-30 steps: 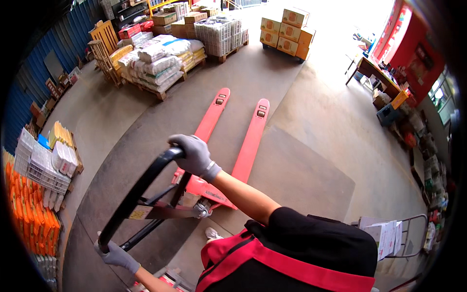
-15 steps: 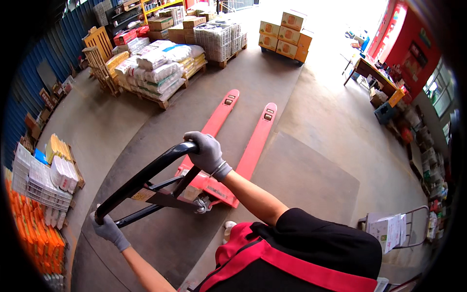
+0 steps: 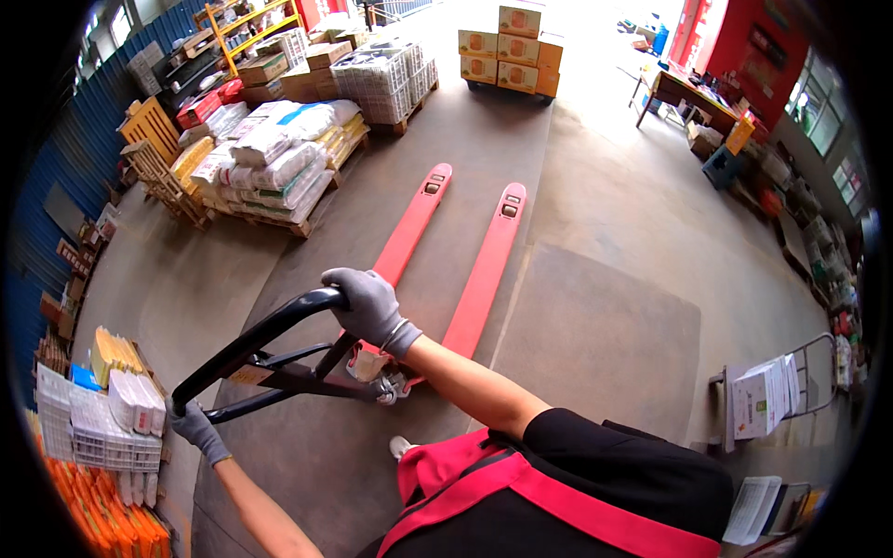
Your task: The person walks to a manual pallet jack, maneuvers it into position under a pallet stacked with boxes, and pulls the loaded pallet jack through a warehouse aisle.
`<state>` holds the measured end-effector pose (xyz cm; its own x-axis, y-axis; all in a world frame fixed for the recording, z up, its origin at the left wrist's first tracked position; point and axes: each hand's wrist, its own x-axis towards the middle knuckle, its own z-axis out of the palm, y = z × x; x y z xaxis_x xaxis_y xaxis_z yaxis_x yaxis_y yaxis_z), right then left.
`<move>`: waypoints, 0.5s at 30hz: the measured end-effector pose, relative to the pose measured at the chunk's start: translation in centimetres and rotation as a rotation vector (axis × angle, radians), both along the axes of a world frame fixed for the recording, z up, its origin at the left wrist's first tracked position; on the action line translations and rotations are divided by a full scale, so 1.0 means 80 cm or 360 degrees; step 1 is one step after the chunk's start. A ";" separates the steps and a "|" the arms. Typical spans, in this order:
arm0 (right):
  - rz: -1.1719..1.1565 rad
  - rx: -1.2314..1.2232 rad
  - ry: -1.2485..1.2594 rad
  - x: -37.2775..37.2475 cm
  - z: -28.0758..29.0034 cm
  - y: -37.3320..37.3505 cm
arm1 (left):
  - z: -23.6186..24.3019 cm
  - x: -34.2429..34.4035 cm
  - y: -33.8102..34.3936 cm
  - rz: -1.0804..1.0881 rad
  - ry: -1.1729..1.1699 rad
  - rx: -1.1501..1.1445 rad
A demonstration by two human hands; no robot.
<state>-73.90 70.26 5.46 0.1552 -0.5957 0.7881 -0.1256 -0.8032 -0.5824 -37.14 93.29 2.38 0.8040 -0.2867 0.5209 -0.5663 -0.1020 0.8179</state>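
Both my hands, in grey gloves, hold the black loop handle of a red pallet jack. My right hand is wrapped round the handle's upper right end. At the lower left corner, my left hand grips the same loop, its fingers partly hidden behind the bar. The pallet jack's two red forks stretch ahead of me over the grey floor with no load on them. The handle tilts to the left, and its base joint shows just below my right hand.
Ahead on the left, white sacks are stacked on a wooden pallet. Cartons stand on a low cart straight ahead. A table is at the far right; a trolley with white boxes stands nearer. Orange packs lie at lower left.
The handle and both hands have shifted slightly left in view. The surroundings have turned a little, and the forks now point more nearly toward the cartons. My grip stays the same.
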 end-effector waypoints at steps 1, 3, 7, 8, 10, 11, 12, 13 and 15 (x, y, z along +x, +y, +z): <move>-0.0041 -0.0004 -0.0004 0.006 0.000 -0.006 | 0.007 0.000 -0.017 0.0003 -0.0042 -0.0021; -0.0163 -0.0037 0.0009 0.024 0.003 -0.021 | 0.019 0.008 -0.047 0.0018 -0.0132 -0.0072; -0.0371 -0.0028 -0.0025 0.068 0.019 -0.053 | 0.027 0.057 -0.092 -0.0042 -0.0231 -0.0011; -0.0410 -0.0004 -0.0040 0.079 0.020 -0.061 | 0.040 0.061 -0.104 -0.0061 -0.0285 0.0030; -0.0498 -0.0003 -0.0057 0.093 0.013 -0.078 | 0.060 0.038 -0.125 -0.0141 -0.0256 0.0054; -0.0553 -0.0026 -0.0061 0.096 0.015 -0.086 | 0.069 0.027 -0.133 -0.0226 -0.0287 0.0005; -0.0576 -0.0024 -0.0108 0.105 0.017 -0.094 | 0.074 0.029 -0.140 -0.0248 -0.0286 0.0011; -0.0568 -0.0034 -0.0142 0.112 0.018 -0.105 | 0.075 0.032 -0.147 -0.0266 -0.0284 0.0007; -0.0579 -0.0001 -0.0182 0.131 0.023 -0.122 | 0.076 0.051 -0.160 -0.0321 -0.0231 0.0006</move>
